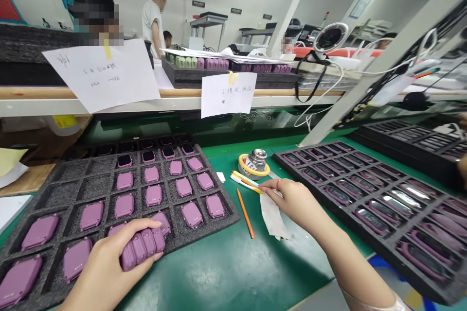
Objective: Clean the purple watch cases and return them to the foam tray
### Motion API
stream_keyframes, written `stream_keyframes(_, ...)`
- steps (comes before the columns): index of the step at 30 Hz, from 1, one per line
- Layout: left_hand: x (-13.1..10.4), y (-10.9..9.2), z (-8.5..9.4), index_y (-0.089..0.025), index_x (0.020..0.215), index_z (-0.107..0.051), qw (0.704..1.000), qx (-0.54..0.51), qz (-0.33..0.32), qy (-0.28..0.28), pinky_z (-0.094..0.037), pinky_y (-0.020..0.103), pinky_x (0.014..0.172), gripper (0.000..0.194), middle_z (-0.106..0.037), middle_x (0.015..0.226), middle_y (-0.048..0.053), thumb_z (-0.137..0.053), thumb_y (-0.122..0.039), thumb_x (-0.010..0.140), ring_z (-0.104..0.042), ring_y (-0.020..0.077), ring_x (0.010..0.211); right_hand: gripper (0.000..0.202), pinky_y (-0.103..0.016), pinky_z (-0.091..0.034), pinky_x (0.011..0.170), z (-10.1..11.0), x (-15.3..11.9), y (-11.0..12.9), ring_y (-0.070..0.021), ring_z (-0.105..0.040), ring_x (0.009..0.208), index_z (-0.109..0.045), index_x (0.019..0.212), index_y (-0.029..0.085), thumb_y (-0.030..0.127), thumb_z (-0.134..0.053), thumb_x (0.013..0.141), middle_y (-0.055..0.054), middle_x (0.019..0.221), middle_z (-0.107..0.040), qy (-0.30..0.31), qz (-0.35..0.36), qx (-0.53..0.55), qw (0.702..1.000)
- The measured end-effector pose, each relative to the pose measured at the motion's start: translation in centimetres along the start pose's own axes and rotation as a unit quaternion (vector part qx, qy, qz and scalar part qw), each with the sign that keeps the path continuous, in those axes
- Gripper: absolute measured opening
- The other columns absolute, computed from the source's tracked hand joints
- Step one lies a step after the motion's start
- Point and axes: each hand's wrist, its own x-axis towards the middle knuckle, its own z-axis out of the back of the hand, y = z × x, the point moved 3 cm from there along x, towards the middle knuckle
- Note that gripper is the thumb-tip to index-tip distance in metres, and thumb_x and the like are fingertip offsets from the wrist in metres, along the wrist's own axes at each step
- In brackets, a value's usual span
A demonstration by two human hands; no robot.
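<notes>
A row of several purple watch cases (143,249) is gripped in my left hand (113,257), between thumb and fingers, over the front edge of a black foam tray (226,204). More purple cases (191,214) sit singly in that tray's compartments. My right hand (288,197) is closed at the end of some thin white and yellow sticks or pens (248,181), its fingertips pinched on something I cannot make out. A grey cloth (273,218) lies below that hand. An orange pen (245,214) rests on the green table between the hands.
A yellow tape roll (251,167) with a metal-topped bottle (259,155) stands behind my right hand. At right lies a foam tray (310,189) of dark-faced purple pieces. A shelf (175,103) with hanging papers crosses behind. People are in the background.
</notes>
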Motion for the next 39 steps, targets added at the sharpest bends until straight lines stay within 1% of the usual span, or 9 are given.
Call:
stream_keyframes(7, 0.2, -0.9, 0.4, -0.038, 0.111, -0.066, 1.000, -0.023, 0.010, 0.014, -0.061, 0.023, 0.085, 0.033, -0.079, 0.108, -0.009, -0.075, -0.032, 0.079, -0.077, 0.0185, 0.094, 0.015, -0.027, -0.045, 0.055, -1.9, 1.3, 1.0, -0.0235, -0.071, 0.067, -0.070, 0.075, 0.017, 0.008, -0.059, 0.081, -0.007, 0.069, -0.071, -0.012, 0.054, -0.053, 0.997)
stream_keyframes(11, 0.2, -2.0, 0.9, -0.035, 0.110, -0.066, 0.997, -0.065, 0.025, 0.027, -0.059, 0.024, 0.090, 0.036, -0.078, 0.108, -0.007, -0.075, -0.023, 0.078, -0.076, 0.0171, 0.096, 0.025, -0.033, -0.051, 0.063, -0.9, 1.7, 2.3, -0.0273, -0.071, 0.076, -0.068, 0.098, 0.012, 0.013, -0.044, 0.093, -0.015, 0.088, -0.072, -0.084, 0.092, -0.034, 0.992)
stream_keyframes(14, 0.0, -2.6, 0.9, -0.033, 0.113, -0.064, 0.993, -0.111, 0.030, 0.034, -0.057, 0.027, 0.095, 0.039, -0.077, 0.112, -0.005, -0.074, -0.019, 0.078, -0.074, 0.0178, 0.103, 0.030, -0.032, -0.053, 0.070, 0.2, 0.2, 5.9, -0.0247, -0.070, 0.085, -0.064, 0.109, 0.018, 0.027, -0.036, 0.103, -0.012, 0.101, -0.070, -0.125, 0.152, 0.011, 0.981)
stream_keyframes(20, -0.2, -3.1, 1.1, -0.033, 0.121, -0.054, 0.984, -0.162, 0.034, 0.065, -0.055, 0.024, 0.096, 0.052, -0.076, 0.117, -0.004, -0.072, -0.012, 0.076, -0.072, 0.0165, 0.110, 0.049, -0.025, -0.036, 0.045, -0.1, -4.8, 15.1, -0.0118, -0.053, 0.047, -0.062, 0.080, 0.023, 0.037, -0.026, 0.110, 0.002, 0.066, -0.059, -0.048, 0.433, 0.081, 0.896)
stream_keyframes(24, -0.1, -3.4, 1.5, -0.033, 0.123, -0.050, 0.985, -0.153, 0.025, 0.070, -0.056, 0.023, 0.092, 0.056, -0.077, 0.112, -0.005, -0.075, -0.015, 0.077, -0.074, 0.0159, 0.104, 0.052, -0.025, -0.035, 0.046, 0.2, -3.9, 15.2, -0.0127, -0.055, 0.051, -0.067, 0.084, 0.021, 0.040, -0.026, 0.110, 0.000, 0.067, -0.059, -0.106, 0.392, 0.052, 0.912)
stream_keyframes(28, -0.1, -3.6, 1.7, -0.033, 0.124, -0.048, 0.985, -0.160, 0.014, 0.063, -0.056, 0.024, 0.093, 0.055, -0.076, 0.114, -0.003, -0.074, -0.016, 0.079, -0.073, 0.0170, 0.107, 0.050, -0.024, -0.038, 0.048, 0.8, -3.7, 14.9, -0.0121, -0.057, 0.052, -0.067, 0.083, 0.021, 0.038, -0.028, 0.110, 0.000, 0.068, -0.059, -0.059, 0.410, 0.084, 0.906)
stream_keyframes(32, -0.2, -3.5, 1.8, -0.032, 0.122, -0.050, 0.984, -0.165, 0.024, 0.057, -0.058, 0.026, 0.093, 0.052, -0.076, 0.113, -0.002, -0.075, -0.018, 0.080, -0.073, 0.0179, 0.106, 0.049, -0.025, -0.039, 0.046, 1.3, -3.8, 14.9, -0.0131, -0.057, 0.051, -0.068, 0.085, 0.020, 0.040, -0.029, 0.109, -0.001, 0.069, -0.061, -0.113, 0.374, 0.073, 0.918)
stream_keyframes(36, -0.3, -3.6, 1.9, -0.031, 0.124, -0.051, 0.985, -0.168, 0.000, 0.044, -0.058, 0.027, 0.097, 0.050, -0.075, 0.116, -0.001, -0.072, -0.015, 0.081, -0.073, 0.0183, 0.108, 0.046, -0.023, -0.042, 0.047, 0.9, -4.5, 15.0, -0.0124, -0.058, 0.053, -0.065, 0.082, 0.022, 0.036, -0.031, 0.109, 0.000, 0.068, -0.060, -0.062, 0.393, 0.124, 0.909)
stream_keyframes(39, -0.4, -3.7, 1.9, -0.035, 0.124, -0.051, 0.985, -0.168, -0.019, 0.038, -0.058, 0.022, 0.095, 0.053, -0.074, 0.116, -0.005, -0.071, -0.011, 0.081, -0.073, 0.0146, 0.106, 0.045, -0.023, -0.042, 0.045, 1.1, -4.9, 14.5, -0.0124, -0.058, 0.049, -0.067, 0.086, 0.022, 0.037, -0.031, 0.109, -0.001, 0.068, -0.060, -0.098, 0.372, 0.103, 0.917)
